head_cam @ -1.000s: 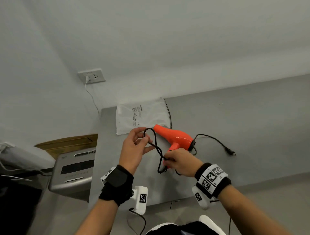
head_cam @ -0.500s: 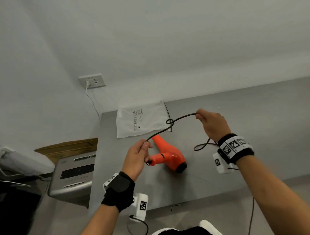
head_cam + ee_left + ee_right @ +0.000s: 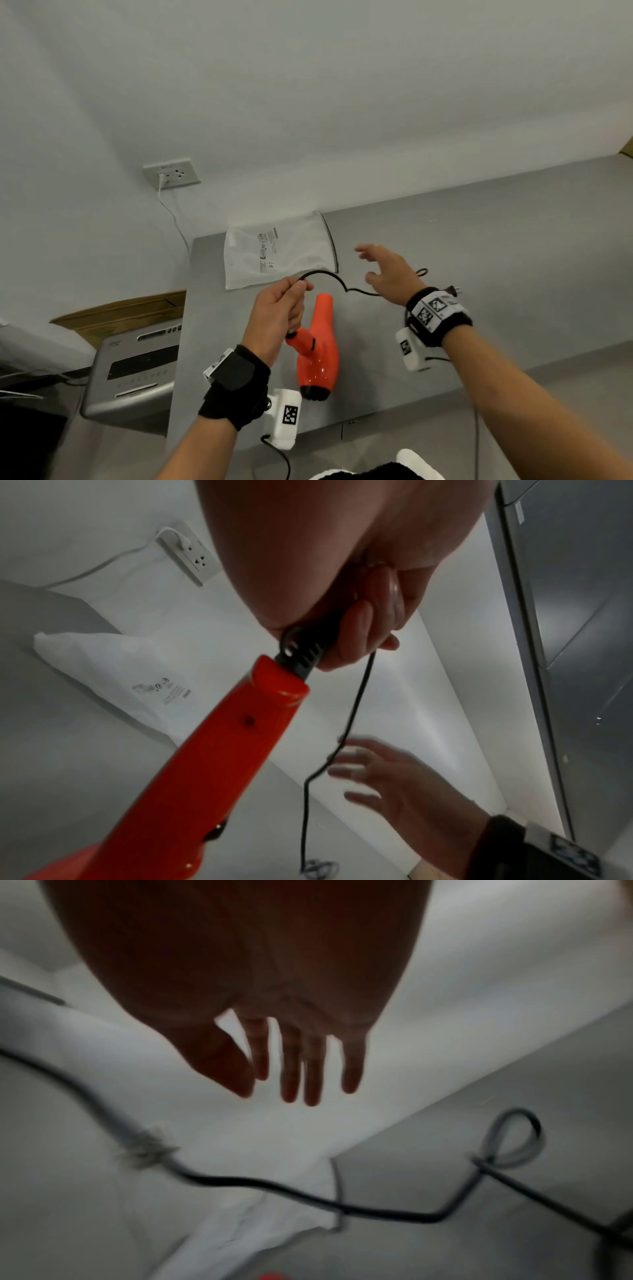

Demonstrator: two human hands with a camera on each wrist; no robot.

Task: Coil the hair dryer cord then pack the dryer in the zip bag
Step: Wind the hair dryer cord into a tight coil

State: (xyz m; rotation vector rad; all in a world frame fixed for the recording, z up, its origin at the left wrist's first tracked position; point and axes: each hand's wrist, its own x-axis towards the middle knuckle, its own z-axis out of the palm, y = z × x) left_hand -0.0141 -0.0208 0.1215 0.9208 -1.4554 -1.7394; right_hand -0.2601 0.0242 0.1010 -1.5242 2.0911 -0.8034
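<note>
A: While the grey counter (image 3: 479, 260) runs along a pale wall, there's a wall socket (image 3: 171, 173) up left with a white lead plugged in, and a silver appliance (image 3: 133, 370) standing beside the counter's left end.

B: And the orange hair dryer (image 3: 320, 356) lies on the counter, nozzle pointing at the white zip bag (image 3: 277, 253), which lies flat by the wall.

A: Left hand (image 3: 279, 317) is curled tight round the black cord (image 3: 329, 277) right where it leaves the handle. Right hand (image 3: 388, 270) is spread wide, fingers straight, holding nothing, above the cord.

B: The cord arcs from the left fist, passes behind the right wrist. The plug (image 3: 454, 290) pokes out just past the wristband.

A: Right-wrist view is blurred; I make out one small loop in the cord, little more. The dryer's handle is partly hidden behind the left hand.
</note>
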